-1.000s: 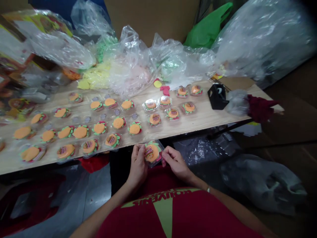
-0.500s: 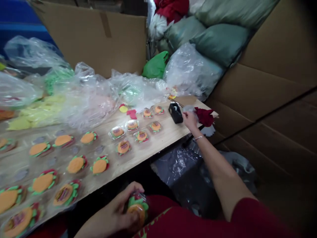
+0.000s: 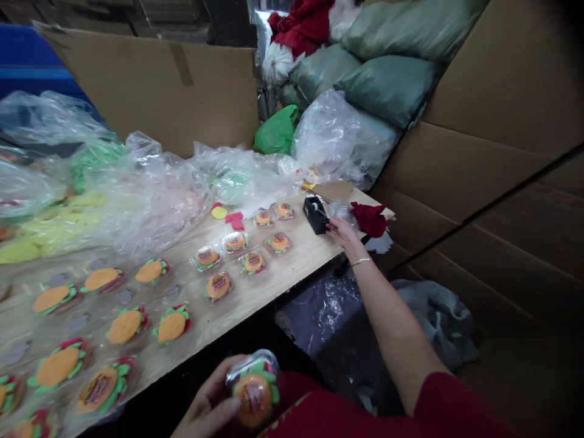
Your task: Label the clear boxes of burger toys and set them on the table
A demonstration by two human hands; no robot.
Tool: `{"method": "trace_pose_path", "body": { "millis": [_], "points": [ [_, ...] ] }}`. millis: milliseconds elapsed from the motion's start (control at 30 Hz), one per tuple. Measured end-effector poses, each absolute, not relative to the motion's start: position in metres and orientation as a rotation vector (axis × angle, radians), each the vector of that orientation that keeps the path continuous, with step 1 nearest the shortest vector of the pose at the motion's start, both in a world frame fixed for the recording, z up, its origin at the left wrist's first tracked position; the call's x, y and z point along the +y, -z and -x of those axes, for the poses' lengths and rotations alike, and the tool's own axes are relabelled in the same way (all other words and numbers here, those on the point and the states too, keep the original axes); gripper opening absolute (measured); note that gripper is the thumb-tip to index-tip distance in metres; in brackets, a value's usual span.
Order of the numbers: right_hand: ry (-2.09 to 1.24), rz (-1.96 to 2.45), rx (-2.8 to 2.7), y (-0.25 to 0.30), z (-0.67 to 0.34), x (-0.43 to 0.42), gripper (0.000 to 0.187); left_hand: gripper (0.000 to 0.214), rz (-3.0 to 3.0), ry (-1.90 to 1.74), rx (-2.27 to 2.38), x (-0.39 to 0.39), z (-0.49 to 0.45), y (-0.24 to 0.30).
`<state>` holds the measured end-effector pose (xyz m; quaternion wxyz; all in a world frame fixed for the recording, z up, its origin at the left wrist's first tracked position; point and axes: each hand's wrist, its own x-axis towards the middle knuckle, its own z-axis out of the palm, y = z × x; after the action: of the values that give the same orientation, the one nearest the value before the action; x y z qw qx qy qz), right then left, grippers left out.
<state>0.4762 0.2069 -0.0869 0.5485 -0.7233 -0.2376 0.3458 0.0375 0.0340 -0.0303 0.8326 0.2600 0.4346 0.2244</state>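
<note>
We see the left hand (image 3: pixel 207 404) low in the view, close to the body, its fingers (image 3: pixel 219 380) curled around a clear plastic case (image 3: pixel 253 389) that holds an orange burger-shaped piece with green and red frills. The case sits tilted in the grip, below the near edge of the table (image 3: pixel 292 267) and apart from it.

The right hand (image 3: pixel 343 234) is stretched out to the far right end of the table, a thin bracelet (image 3: pixel 360 262) on its wrist. Its fingers lie just beside the black tape dispenser (image 3: pixel 316 215), at its right side; we cannot tell whether they touch it or pinch anything, since they are small and partly blurred. Just beyond the hand lies a crumpled dark red cloth (image 3: pixel 370 219).

To the left of the dispenser, several more cased burger pieces (image 3: pixel 235 242) stand in loose rows on the wood. Further left, uncased orange pieces with green frills (image 3: pixel 125 326) are spread across the table, with small grey discs (image 3: pixel 124 296) between them. A yellow round piece (image 3: pixel 219 213) and a red piece (image 3: pixel 236 220) lie near the back. Behind them, clear plastic bags (image 3: pixel 150 194) hold yellow and green material. A green bag (image 3: pixel 276 131) and large cardboard sheets (image 3: pixel 150 85) stand at the back.
</note>
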Motion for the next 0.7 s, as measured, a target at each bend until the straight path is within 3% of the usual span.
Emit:
{"method": "trace_pose_path", "body": {
  "millis": [167,333,500,600,700],
  "points": [
    [-0.846,1.634,-0.487,0.1,-0.461,0.195,0.025,0.032,-0.497,-0.622,0.999,0.073,-0.043,0.027],
    [-0.915,1.572,-0.514,0.082,-0.443,0.188,0.014,0.027,-0.547,-0.805,0.876,0.105,-0.056,0.015],
    [-1.235,1.361,-0.759,0.063,-0.358,0.139,0.026,0.018,-0.589,-0.898,0.844,0.111,-0.058,0.012],
    [-1.552,1.005,-1.088,0.053,-0.29,0.099,0.028,0.017,-0.619,-0.969,0.9,0.114,-0.054,0.012],
    [-1.631,0.867,-1.355,0.043,-0.244,0.077,0.028,0.021,-0.645,-1.031,0.943,0.116,-0.049,0.013]
  ]
}}
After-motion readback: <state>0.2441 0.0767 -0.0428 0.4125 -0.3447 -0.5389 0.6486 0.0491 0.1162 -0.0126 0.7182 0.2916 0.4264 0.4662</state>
